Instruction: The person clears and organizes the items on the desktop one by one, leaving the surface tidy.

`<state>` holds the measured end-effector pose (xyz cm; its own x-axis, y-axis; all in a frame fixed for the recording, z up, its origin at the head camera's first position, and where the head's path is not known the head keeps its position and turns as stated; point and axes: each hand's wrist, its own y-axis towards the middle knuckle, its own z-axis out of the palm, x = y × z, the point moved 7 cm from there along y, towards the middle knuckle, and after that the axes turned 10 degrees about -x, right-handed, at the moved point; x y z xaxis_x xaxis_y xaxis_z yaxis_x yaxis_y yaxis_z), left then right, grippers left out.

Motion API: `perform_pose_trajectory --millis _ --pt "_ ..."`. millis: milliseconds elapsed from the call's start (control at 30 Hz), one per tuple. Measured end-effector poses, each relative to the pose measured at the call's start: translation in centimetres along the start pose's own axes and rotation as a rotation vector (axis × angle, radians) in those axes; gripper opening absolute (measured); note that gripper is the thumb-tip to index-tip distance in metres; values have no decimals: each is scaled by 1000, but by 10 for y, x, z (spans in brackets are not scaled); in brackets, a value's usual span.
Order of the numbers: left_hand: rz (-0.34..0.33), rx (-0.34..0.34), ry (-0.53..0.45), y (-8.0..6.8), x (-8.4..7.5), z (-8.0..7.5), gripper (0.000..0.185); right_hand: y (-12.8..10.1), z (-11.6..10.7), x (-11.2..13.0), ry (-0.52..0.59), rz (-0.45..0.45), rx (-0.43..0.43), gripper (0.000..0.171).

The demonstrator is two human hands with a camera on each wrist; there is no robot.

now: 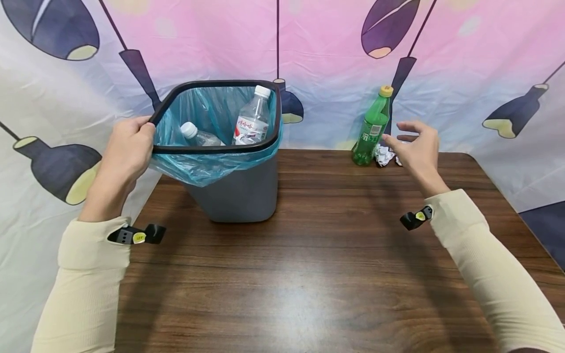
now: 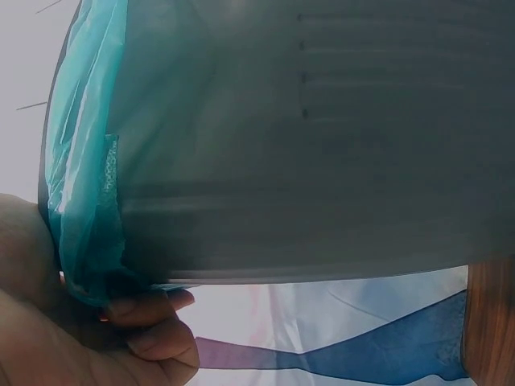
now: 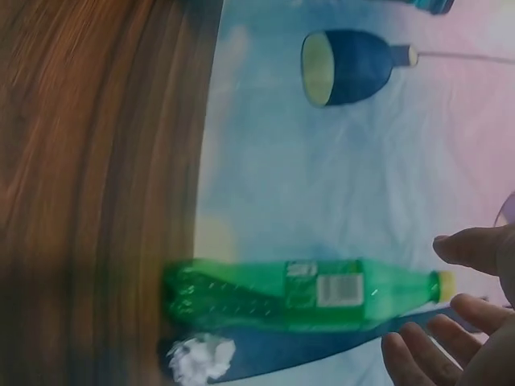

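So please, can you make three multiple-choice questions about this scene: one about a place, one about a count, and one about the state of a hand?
1. Where does the green bottle stand?
A. inside the bin
B. at the far edge of the table, beside a crumpled paper ball
C. in the left hand

2. How many clear bottles lie inside the bin?
A. none
B. two
C. five

3. What is the right hand doing?
A. open, close to the green bottle, not gripping it
B. gripping the bin rim
C. holding the paper ball

Answers:
1 B, the head view shows it upright near the backdrop, next to the paper.
2 B, one tall clear bottle and one lower clear bottle show against the blue liner.
3 A, its fingers are spread with a gap to the bottle; the left hand grips the rim.
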<state>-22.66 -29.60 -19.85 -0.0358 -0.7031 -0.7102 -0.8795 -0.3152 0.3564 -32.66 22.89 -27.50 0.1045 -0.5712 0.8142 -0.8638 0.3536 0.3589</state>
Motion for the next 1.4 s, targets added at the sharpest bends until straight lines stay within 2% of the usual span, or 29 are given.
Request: perform_pose_trajectory --millis 400,700,1100,1300,1400 --pt "12 -2 12 -1 -2 0 52 14 6 -41 -115 82 -14 61" --pt "-8 -7 5 1 1 1 55 26 20 -69 -143 132 -10 61" --pt "-10 -9 16 0 0 1 53 28 46 -102 -171 86 0 59" --pt "-8 -4 32 1 0 1 53 32 57 -108 -254 -12 1 58" --pt "-13 1 32 0 1 2 53 34 63 -113 -294 -28 13 59"
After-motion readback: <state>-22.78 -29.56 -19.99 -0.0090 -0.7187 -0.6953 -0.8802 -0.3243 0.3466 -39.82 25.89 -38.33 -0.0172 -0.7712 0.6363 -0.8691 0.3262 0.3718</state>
